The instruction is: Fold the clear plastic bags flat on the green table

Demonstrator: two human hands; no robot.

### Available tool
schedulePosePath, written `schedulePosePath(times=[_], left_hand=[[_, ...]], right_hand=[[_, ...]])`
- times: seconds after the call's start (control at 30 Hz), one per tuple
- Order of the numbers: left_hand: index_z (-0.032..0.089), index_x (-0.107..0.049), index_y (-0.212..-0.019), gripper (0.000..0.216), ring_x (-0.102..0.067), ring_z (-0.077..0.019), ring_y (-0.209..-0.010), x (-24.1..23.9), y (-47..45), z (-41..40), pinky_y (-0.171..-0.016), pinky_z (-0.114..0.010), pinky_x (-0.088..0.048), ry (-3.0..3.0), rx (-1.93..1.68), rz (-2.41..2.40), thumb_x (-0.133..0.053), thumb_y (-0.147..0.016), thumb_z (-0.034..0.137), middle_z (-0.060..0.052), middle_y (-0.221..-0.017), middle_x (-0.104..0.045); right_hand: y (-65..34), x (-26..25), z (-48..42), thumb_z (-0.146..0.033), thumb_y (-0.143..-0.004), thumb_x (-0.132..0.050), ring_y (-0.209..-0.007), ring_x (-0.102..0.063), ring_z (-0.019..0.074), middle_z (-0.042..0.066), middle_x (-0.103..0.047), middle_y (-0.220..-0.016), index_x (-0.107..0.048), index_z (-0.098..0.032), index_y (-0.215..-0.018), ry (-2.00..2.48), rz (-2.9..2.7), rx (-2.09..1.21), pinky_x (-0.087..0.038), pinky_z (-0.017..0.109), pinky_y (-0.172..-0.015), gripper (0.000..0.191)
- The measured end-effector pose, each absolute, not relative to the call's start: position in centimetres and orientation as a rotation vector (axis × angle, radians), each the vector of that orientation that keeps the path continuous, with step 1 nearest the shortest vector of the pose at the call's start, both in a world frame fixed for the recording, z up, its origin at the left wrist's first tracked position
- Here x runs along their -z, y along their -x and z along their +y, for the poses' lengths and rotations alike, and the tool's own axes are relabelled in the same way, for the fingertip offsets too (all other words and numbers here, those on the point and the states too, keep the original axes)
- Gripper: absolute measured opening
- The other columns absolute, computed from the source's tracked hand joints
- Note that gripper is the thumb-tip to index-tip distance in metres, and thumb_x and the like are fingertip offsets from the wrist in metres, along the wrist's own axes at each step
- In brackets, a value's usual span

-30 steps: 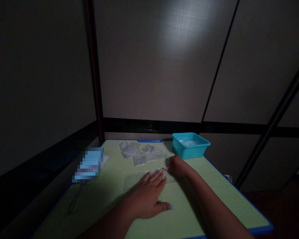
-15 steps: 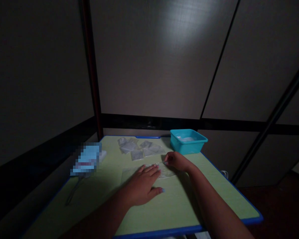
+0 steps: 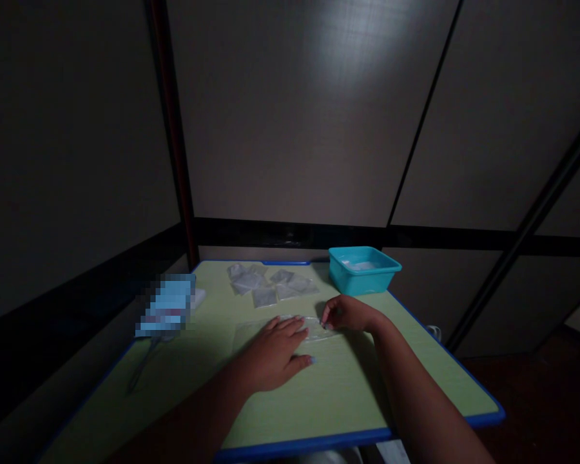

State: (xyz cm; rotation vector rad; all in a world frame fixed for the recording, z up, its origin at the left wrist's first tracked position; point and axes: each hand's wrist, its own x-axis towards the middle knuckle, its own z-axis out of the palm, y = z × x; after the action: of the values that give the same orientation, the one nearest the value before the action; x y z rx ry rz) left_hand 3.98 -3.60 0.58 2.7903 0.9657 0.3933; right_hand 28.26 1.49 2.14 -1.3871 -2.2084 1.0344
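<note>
left hand (image 3: 278, 354) flat on clear plastic (image 3: 313, 330), centre of table (image 3: 343, 399); right hand (image 3: 347, 314) pinching plastic's right end. plastic spread out, handling looks unfinished; grey packets (image 3: 265, 297) lie loose, far side.

The basin (image 3: 365, 283) stands on the tabletop (image 3: 319, 406), unidentified contents inside. Left of the basin: packets (image 3: 265, 297). In front of it: right hand (image 3: 352, 314). Front-left: bag (image 3: 315, 330), partly under left hand (image 3: 280, 351). Far left: blurred item (image 3: 169, 306), strap (image 3: 142, 367) before it. Behind the basin: wall (image 3: 290, 129).
</note>
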Motion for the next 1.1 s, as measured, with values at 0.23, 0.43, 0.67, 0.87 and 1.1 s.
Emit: schedulePosePath(times=[0.23, 0.43, 0.67, 0.87, 1.1], left_hand=[[0.026, -0.035, -0.132, 0.053, -0.027, -0.0219, -0.129, -0.7, -3.9, -3.6, -0.106, -0.044, -0.021, -2.808, -0.391, 0.953, -0.032, -0.086, 0.053, -0.005, -0.141, -0.032], [0.029, -0.031, -0.134, 0.053, -0.024, -0.0196, -0.131, -0.8, -4.1, -3.3, -0.107, -0.045, -0.016, -2.791, -0.413, 1.02, -0.031, -0.086, 0.052, -0.003, -0.142, -0.031], [0.028, -0.03, -0.133, 0.053, -0.023, -0.0186, -0.131, -0.7, -4.2, -2.6, -0.106, -0.049, -0.014, -2.787, -0.389, 1.077, -0.025, -0.087, 0.053, -0.004, -0.141, -0.032], [0.028, -0.027, -0.135, 0.054, -0.023, -0.018, -0.131, -0.5, -4.2, -2.3, -0.107, -0.05, -0.011, -2.771, -0.354, 1.079, -0.021, -0.087, 0.054, -0.003, -0.141, -0.032], [0.029, -0.028, -0.134, 0.055, -0.021, -0.0175, -0.132, -0.2, -4.0, -2.2, -0.106, -0.051, -0.011, -2.773, -0.336, 1.086, -0.022, -0.087, 0.055, -0.002, -0.142, -0.03]], right_hand=[[-28.9, -2.5, 1.7, -0.053, -0.076, -0.048, -0.055, -0.046, 0.0115, 0.002, -0.057, -0.06, -0.061, -0.013, -0.067, 1.427, -2.105, -0.76, -0.035, 0.024, -0.054, 0.044], [-26.8, -2.1, 1.9, -0.055, -0.079, -0.044, -0.056, -0.05, 0.0123, 0.002, -0.055, -0.063, -0.056, -0.014, -0.075, 1.193, -1.812, -0.965, -0.04, 0.025, -0.055, 0.043], [-24.3, -1.6, 2.7, -0.048, -0.079, -0.049, -0.053, -0.051, 0.011, -0.003, -0.048, -0.061, -0.048, -0.019, -0.073, 0.895, -1.317, -1.524, -0.048, 0.032, -0.06, 0.03], [-23.8, -1.0, 3.1, -0.05, -0.084, -0.04, -0.048, -0.051, 0.0103, -0.004, -0.047, -0.057, -0.047, -0.018, -0.07, 0.951, -1.377, -1.573, -0.046, 0.028, -0.057, 0.036], [-25.0, -1.2, 3.1, -0.052, -0.087, -0.03, -0.042, -0.049, 0.0106, -0.005, -0.043, -0.05, -0.049, -0.017, -0.07, 1.137, -1.517, -1.478, -0.047, 0.029, -0.053, 0.043]])
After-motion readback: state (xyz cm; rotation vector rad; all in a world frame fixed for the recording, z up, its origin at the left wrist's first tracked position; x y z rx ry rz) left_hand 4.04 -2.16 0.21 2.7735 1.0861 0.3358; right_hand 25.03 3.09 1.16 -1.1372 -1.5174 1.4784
